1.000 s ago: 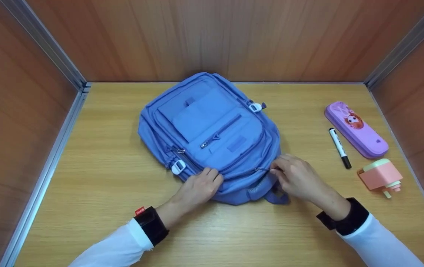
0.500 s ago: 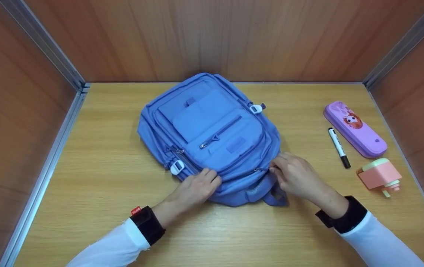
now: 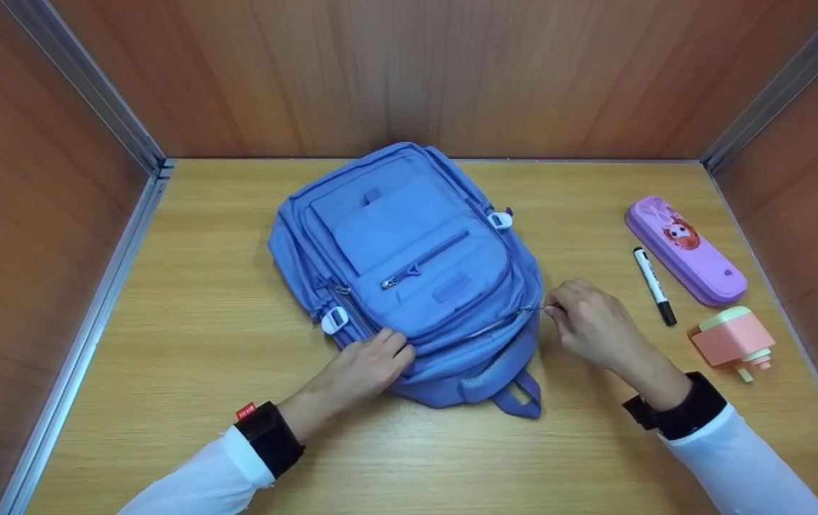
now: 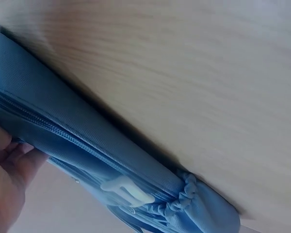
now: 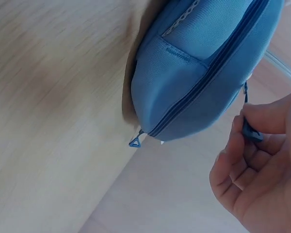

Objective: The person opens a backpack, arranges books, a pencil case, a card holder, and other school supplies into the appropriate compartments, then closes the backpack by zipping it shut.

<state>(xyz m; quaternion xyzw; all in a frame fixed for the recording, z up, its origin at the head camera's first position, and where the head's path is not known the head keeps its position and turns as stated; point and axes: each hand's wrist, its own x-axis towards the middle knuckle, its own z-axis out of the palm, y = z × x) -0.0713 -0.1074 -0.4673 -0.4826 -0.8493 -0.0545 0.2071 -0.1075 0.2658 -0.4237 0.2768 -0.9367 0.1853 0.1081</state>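
Note:
A blue backpack (image 3: 402, 236) lies on the table, its front pockets facing up and its top end toward the person. My left hand (image 3: 362, 368) pinches the fabric at the near left edge, beside a zipper (image 4: 70, 138) in the left wrist view. At the near right corner, my right hand (image 3: 595, 325) holds a zipper pull (image 5: 252, 132) between thumb and fingers. Its cord is stretched from the slider (image 3: 525, 310), and a pale line shows along the zipper track behind it. A shoulder strap (image 3: 516, 404) juts out below. A second, triangular pull (image 5: 135, 141) hangs free.
At the right lie a purple pencil case (image 3: 688, 250), a marker (image 3: 655, 286) with a black cap, and a pink and pale green pencil sharpener-like object (image 3: 734, 336). Wooden panels (image 3: 409, 79) enclose the table (image 3: 187, 300) at the back and sides.
My right hand has moved right and slightly away, drawing the pull and slider along. The backpack has turned a little, its strap loop now showing more. My left hand has shifted slightly left.

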